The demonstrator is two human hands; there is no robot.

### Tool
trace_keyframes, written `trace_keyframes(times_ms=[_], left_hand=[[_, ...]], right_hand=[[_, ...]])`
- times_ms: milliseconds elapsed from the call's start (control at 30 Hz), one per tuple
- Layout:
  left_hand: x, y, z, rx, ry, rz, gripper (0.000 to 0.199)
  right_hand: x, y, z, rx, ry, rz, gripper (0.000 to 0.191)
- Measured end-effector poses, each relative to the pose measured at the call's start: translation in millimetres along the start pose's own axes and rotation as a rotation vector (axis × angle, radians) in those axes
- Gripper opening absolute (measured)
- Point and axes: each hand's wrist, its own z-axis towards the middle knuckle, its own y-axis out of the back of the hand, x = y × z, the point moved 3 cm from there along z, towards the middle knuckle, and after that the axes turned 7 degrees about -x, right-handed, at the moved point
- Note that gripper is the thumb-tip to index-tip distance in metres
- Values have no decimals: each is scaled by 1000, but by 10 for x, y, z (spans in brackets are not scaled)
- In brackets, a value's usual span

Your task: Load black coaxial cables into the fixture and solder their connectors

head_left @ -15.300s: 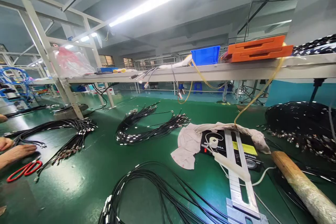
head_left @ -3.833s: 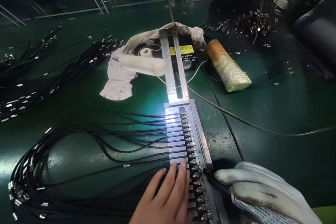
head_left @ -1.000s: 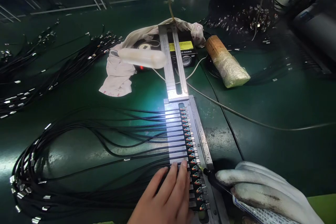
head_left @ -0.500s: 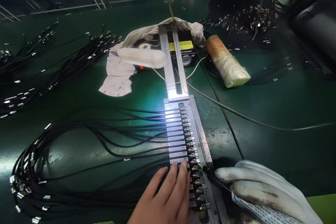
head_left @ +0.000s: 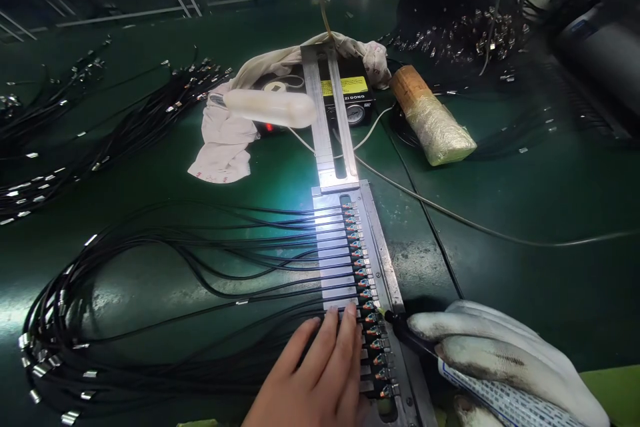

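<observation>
My bare left hand [head_left: 315, 373] lies on the lower part of a long metal fixture [head_left: 383, 247], its fingers stretched out over the black cables [head_left: 280, 260]. These run side by side into the fixture's slots, and small connectors with coloured wires [head_left: 367, 293] sit in a row at their ends. In a white glove with dark stains, my right hand [head_left: 510, 353] is closed around a pen-like dispenser [head_left: 413, 333]. It has a black nose and a white printed barrel; its thin yellowish tip is at a connector just right of my left fingertips. Whether the tip touches is unclear.
A ruler-like slotted metal bar [head_left: 320, 120] extends behind the fixture. Beyond it sit a black box with a gauge [head_left: 356, 113], a twisted white cloth [head_left: 225, 147], a white lamp [head_left: 273, 109] and a wrapped block [head_left: 440, 123]. Cable bundles [head_left: 135, 113] lie left; a hose [head_left: 475, 220] crosses right.
My right hand and the dispenser have shifted very slightly up and left along the connector row. My left hand stays in place.
</observation>
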Motion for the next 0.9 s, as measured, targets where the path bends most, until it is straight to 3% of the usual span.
trace_keyframes(times_ms=[200, 367, 533, 900], left_hand=[[-37, 30, -17, -21, -32, 22, 40], [-70, 65, -25, -48, -27, -3, 35], [-76, 78, -20, -50, -12, -11, 35], [-71, 69, 12, -46, -11, -29, 35]], right_hand=[[65, 46, -42, -45, 35, -32, 14], [154, 63, -179, -133, -88, -20, 13], [146, 16, -159, -43, 18, -32, 12], [112, 2, -103, -40, 34, -49, 17]])
